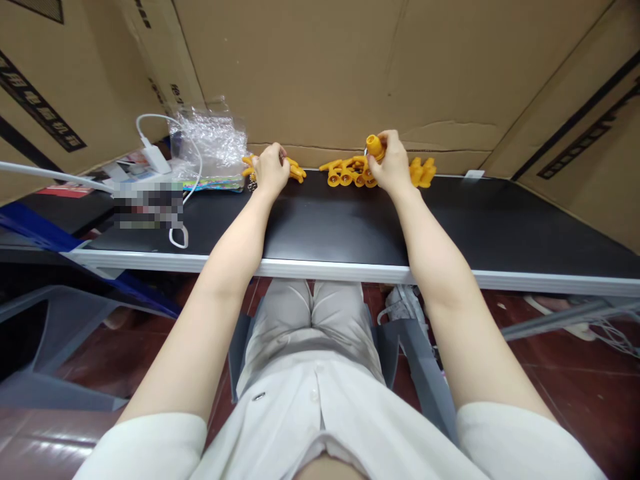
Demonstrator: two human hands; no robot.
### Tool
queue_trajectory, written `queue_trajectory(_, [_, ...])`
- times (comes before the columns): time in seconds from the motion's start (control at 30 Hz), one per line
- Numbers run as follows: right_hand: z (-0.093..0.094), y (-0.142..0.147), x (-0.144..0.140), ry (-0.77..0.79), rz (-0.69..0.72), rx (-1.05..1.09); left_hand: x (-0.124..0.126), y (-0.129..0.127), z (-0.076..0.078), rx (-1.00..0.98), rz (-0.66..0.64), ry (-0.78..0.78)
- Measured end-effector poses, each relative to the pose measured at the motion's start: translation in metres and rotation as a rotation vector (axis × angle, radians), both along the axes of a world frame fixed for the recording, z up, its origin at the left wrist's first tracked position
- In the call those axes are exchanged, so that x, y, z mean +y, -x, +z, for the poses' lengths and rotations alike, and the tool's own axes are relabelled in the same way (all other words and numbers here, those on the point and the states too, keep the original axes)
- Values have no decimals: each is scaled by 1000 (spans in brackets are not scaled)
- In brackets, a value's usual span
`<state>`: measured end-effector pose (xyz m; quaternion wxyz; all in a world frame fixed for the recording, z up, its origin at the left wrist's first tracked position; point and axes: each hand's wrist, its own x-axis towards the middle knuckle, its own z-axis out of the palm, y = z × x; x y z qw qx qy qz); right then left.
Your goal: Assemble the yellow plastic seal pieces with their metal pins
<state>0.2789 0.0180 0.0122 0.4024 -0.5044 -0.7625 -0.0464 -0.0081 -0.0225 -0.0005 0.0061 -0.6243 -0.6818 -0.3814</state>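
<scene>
My right hand [393, 163] is closed round a yellow plastic piece [374, 145] with a rounded end, held upright just above the desk. Below and left of it, several yellow hollow plastic pieces [346, 175] lie in a row with their round openings facing me. More yellow pieces [423, 172] stand just right of that hand. Over at the left, my left hand [271, 172] bends its fingers together above a small pile of slim yellow pieces [297, 172]. Small metal chain links [253, 183] show beside its wrist. Whatever its fingertips pinch is mostly hidden.
Cardboard walls [310, 73] enclose the black desk [335, 220] at the back and sides. Left of my hands lie clear plastic bags [207, 143] on colourful sheets, a white charger [156, 159] and its cable. A white tab [474, 175] sits at the back right.
</scene>
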Motion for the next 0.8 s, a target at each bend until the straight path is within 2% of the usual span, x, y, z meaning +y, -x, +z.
queue_trajectory(0.33, [-11,1,13,-14,98,-100,3,-14,-2,-10,-32,12])
queue_trajectory(0.67, [-14,2,15,-20,103,-123,4,-11,-6,-3,34,200])
queue_trajectory(0.8, [-13,3,13,-31,106,-127,5,-7,-10,39,13,243])
